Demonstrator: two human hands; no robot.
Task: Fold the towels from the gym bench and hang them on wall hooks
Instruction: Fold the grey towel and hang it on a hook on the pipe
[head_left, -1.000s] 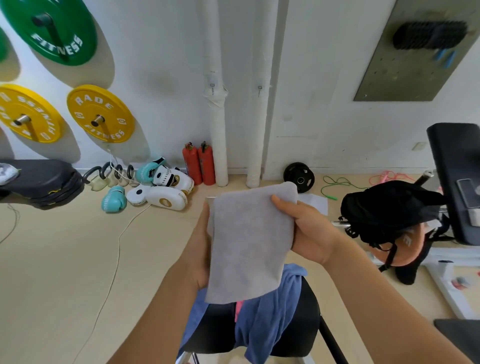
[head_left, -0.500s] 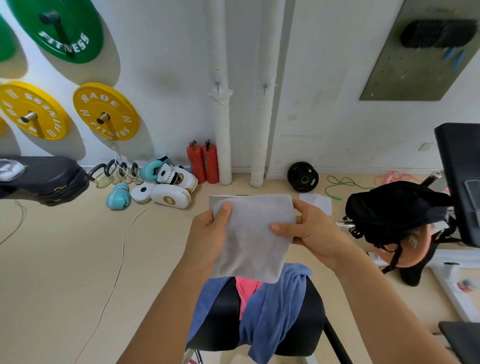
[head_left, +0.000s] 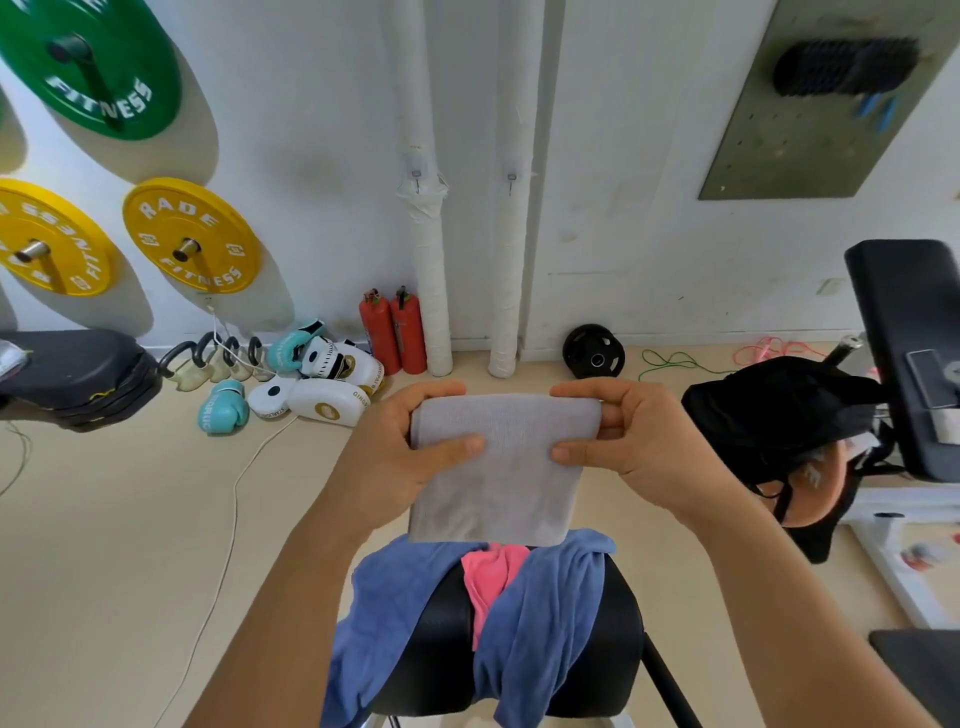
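I hold a folded grey towel (head_left: 501, 465) in front of me, above the black gym bench (head_left: 447, 623). My left hand (head_left: 405, 452) pinches its left edge and my right hand (head_left: 623, 441) pinches its right edge, thumbs on the near face. A blue towel (head_left: 535, 623) lies draped over the bench with a pink towel (head_left: 491, 577) bunched on the pad between its two sides. Two small wall hooks (head_left: 417, 169) (head_left: 511, 179) sit on the white pipes ahead.
Yellow and green weight plates (head_left: 192, 234) hang on the left wall. Boxing gloves (head_left: 311, 374), two red extinguishers (head_left: 395, 327) and a black plate (head_left: 595, 351) lie by the wall. A black bag (head_left: 779, 415) and a second bench (head_left: 904, 353) stand on the right.
The grey towel went from hanging long in an upright hold to a shorter folded square, now stretched level between both hands. My left hand came round to grip its front edge.
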